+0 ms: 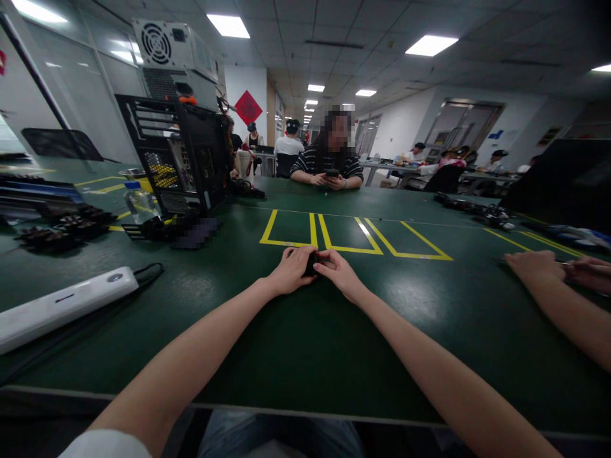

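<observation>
Both arms reach out over the green table (305, 356), and the hands meet near the yellow tape marks. My left hand (291, 270) is closed around a small black object (311, 264), fingers bent over its top and left side. From the other side my right hand (338, 272) grips the same object between thumb and fingers. Most of the black object is covered by the fingers, so its kind cannot be made out. It is at or just above the table surface, right below the yellow tape outlines (289, 243).
On the left are an open black computer case (191, 152) with a power supply (174, 48) above it, a bottle (140, 202) and a white power strip (71, 302). A co-worker's hands (537, 264) work at the right. Opposite, a person (329, 159) holds a phone.
</observation>
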`<action>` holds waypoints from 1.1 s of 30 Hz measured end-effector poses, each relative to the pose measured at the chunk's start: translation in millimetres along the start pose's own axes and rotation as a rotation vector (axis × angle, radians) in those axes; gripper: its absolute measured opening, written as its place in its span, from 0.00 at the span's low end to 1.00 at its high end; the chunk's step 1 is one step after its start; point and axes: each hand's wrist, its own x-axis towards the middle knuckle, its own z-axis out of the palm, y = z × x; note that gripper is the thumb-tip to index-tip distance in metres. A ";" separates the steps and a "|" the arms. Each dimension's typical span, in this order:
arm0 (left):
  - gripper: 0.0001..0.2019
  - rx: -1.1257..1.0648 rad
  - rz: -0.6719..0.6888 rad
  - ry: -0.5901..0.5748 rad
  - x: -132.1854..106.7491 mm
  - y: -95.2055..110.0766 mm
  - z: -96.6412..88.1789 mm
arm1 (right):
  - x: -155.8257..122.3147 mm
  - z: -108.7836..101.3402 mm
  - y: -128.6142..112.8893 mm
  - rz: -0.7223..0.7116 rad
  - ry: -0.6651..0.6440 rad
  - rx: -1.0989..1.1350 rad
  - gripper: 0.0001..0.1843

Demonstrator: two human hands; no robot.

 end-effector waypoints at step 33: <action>0.27 -0.003 0.014 0.024 0.5 -1.5 2.0 | -2.3 1.6 1.4 0.013 0.047 -0.014 0.14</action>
